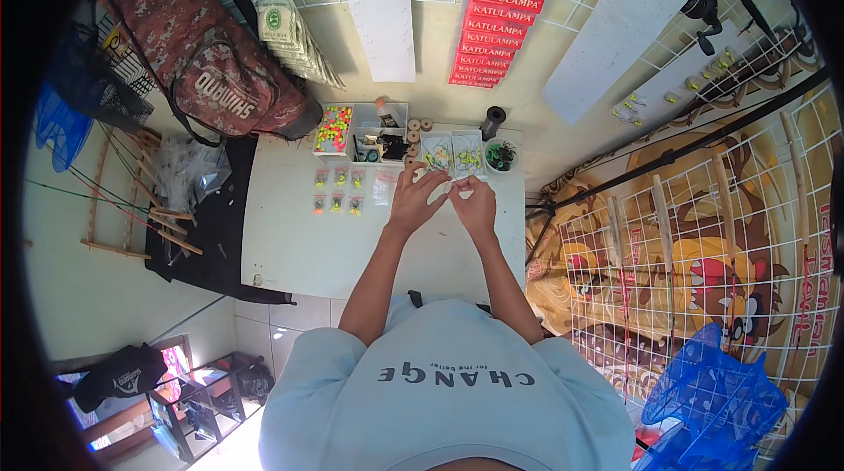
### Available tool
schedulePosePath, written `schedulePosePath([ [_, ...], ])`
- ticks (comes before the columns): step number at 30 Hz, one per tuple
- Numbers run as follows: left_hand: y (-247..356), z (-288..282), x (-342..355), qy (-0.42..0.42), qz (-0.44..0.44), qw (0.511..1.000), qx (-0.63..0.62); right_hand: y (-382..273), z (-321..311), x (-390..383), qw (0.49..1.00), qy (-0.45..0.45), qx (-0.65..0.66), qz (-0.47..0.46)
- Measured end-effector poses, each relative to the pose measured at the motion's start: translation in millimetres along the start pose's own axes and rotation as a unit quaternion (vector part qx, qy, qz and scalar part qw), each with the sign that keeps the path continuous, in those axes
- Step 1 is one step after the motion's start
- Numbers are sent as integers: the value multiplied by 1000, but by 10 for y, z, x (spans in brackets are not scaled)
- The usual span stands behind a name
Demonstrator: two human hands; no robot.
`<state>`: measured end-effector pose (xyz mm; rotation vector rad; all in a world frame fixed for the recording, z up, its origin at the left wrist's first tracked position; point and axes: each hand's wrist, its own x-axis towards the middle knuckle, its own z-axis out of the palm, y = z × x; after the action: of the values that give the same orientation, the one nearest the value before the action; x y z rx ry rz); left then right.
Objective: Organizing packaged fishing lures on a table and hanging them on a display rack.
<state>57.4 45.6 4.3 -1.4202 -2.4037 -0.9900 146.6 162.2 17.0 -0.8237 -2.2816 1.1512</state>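
Small clear packet (450, 192), barely visible between your fingertips, was held over the far half of the white table (290, 242). Head view: your left hand (413, 200) reached in with fingers spread and its tips pinched narrowly at the packet; your right hand (476, 204) met it from the other side, fingers curled, also pinching. What the packet contained was too small to tell. Just left of your left hand lay two short rows of small bagged items (338, 191), yellow and green. Beyond your hands, at the table's far edge, stood a compartment box of bright beads (333, 129), two clear packets of yellow-green pieces (453, 155), a round dark-filled tub (501, 155) and a black spool (493, 122). A camouflage bag (207, 54) hung to the left, and a blue net (712, 401) lay at lower right.
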Motion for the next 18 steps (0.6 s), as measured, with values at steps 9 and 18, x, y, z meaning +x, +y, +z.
schedulePosePath([
  [9,0,-16,19,10,-3,1000,-4,-97,-3,27,994,22,-96,-46],
  [18,-103,9,26,37,-4,999,4,-26,2,62,997,2,-37,-72],
])
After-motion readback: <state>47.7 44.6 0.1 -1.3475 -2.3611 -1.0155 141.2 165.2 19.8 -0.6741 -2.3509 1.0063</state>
